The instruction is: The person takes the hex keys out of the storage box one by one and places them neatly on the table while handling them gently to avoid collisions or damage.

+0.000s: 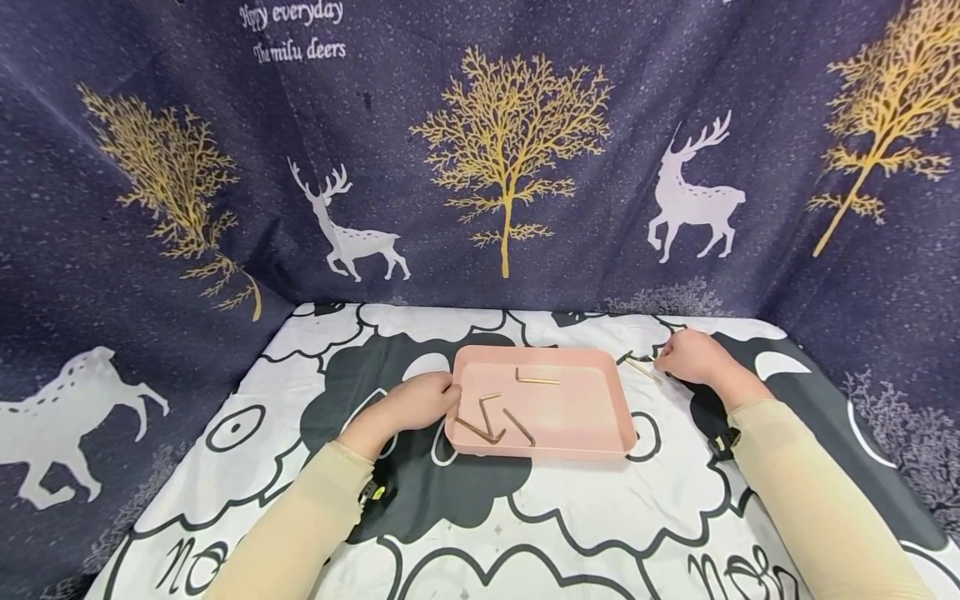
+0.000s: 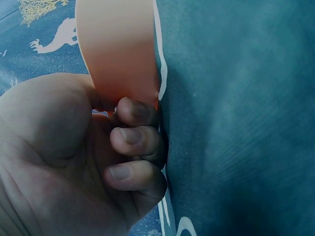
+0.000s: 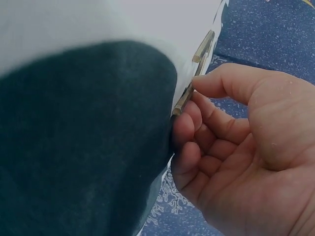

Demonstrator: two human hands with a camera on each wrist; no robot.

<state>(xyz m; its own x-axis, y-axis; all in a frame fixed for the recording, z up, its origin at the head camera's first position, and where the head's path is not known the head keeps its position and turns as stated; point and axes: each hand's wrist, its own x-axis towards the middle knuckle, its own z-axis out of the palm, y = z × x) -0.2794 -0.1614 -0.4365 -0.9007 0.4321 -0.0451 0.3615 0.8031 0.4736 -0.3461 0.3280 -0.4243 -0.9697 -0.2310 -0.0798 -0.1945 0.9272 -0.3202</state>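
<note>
A pink tray [image 1: 570, 417] lies on the patterned cloth with several brass-coloured hex keys [image 1: 537, 381] in it. My left hand [image 1: 422, 400] grips the tray's left end; in the left wrist view its fingers [image 2: 130, 135] curl at the pink wall [image 2: 125, 54]. To the right of the tray, my right hand [image 1: 693, 357] is down at the cloth. Between its thumb and forefinger it pinches a hex key [image 3: 183, 101], seen in the right wrist view. Another hex key [image 3: 203, 46] lies close beside the fingertips on the cloth.
The black-and-white cloth [image 1: 600, 517] covers the table. Behind and at both sides hangs a dark blue curtain [image 1: 450, 250] printed with deer and golden trees. A dark band [image 1: 723, 443] shows at my right wrist.
</note>
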